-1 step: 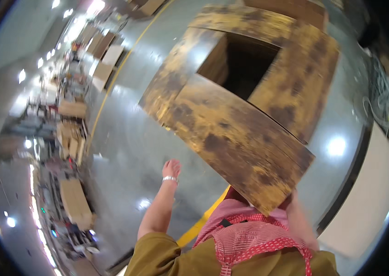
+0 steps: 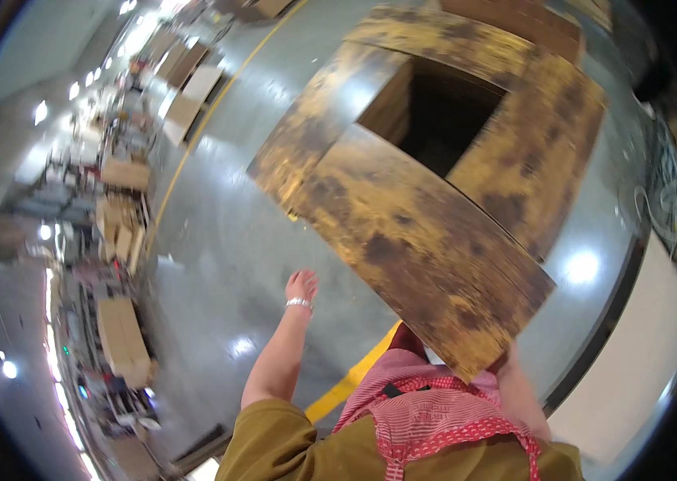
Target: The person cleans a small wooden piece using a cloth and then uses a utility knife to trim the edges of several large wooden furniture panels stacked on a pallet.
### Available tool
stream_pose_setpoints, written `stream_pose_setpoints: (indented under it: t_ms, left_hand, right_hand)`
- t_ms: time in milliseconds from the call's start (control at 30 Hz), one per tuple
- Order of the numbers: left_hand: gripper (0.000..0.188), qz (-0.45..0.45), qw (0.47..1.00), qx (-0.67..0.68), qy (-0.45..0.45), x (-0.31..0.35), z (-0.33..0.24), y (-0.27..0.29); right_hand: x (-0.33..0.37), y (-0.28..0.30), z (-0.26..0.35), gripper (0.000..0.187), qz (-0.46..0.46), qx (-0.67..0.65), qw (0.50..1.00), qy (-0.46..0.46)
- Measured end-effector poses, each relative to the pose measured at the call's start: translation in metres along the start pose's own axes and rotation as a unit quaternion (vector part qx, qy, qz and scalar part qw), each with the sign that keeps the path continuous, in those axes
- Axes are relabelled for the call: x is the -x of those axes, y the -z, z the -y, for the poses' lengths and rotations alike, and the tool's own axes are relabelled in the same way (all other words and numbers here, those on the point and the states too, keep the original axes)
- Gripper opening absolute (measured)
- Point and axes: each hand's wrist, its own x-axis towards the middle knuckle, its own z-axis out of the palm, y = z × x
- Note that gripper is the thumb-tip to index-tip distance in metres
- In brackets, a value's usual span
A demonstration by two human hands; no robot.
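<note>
My left hand (image 2: 302, 285) hangs over the floor to the left of a stack of boards, touching nothing, with its fingers loosely apart. The boards have a brown and yellow rustic wood pattern. A near board (image 2: 402, 240) runs slantwise toward my body. Together with a right board (image 2: 535, 152), a left board (image 2: 326, 112) and a far board (image 2: 443, 40), it frames a dark four-sided opening (image 2: 451, 120). My right hand (image 2: 505, 357) is at the near end of the front board; its fingers are hidden behind the board's edge.
Behind the boards lies a brown carton (image 2: 519, 20). A long pale panel (image 2: 619, 361) with a dark edge is on my right, and coiled cables (image 2: 663, 176) lie beyond it. Yellow floor lines (image 2: 346, 389) cross the grey floor. Cardboard stacks (image 2: 124, 341) line the left.
The view has shifted slightly, so the boards sit a little farther right. My left hand is slightly higher in the picture; its pose is much the same.
</note>
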Motion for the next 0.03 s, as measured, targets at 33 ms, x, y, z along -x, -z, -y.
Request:
stream_pose_setpoints:
  t_ms: [33]
  left_hand:
    - [0.03, -0.011, 1.0, 0.009, 0.011, -0.0249, 0.0055, -0.0013]
  right_hand:
    - [0.0212, 0.0265, -0.0168, 0.07, -0.007, 0.031, 0.999, -0.016]
